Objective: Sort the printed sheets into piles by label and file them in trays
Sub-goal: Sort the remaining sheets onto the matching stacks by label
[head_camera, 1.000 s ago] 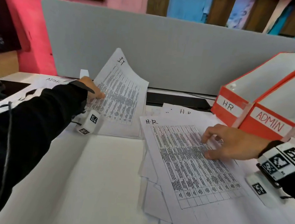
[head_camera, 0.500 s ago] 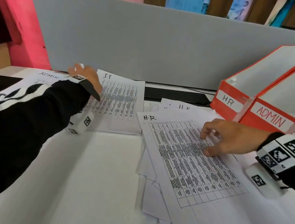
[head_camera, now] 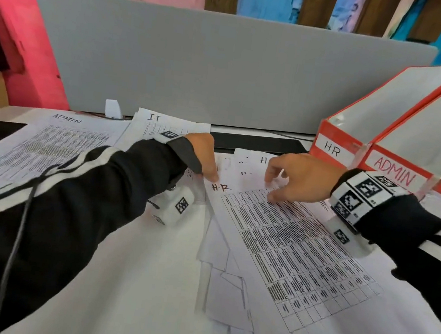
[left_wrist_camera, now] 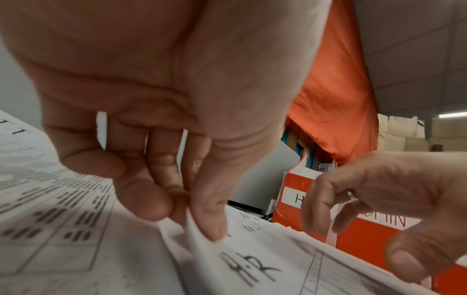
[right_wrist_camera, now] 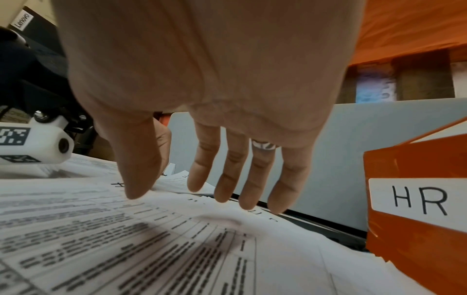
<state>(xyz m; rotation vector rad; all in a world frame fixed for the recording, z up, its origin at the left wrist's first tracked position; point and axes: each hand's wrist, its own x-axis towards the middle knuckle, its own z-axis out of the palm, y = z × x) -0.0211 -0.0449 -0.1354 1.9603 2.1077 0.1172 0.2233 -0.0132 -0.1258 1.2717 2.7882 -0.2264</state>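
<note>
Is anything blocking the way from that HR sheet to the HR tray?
Nothing visible. The left hand pinches the HR sheet's corner; the HR tray stands open behind it. The right hand rests on the sheet.

Even, soft indoor light; wide-angle lenses bow the edges, both wrist views blur close up, a faint shadow falls beneath the right hand [right_wrist_camera: 202, 79].

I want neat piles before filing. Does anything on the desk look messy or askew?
Yes. The unsorted stack under the top HR sheet is fanned out, corners jutting at different angles. The left hand pinches that sheet's corner; the right hand rests on it. The ADMIN pile and IT pile lie fairly flat.
</note>
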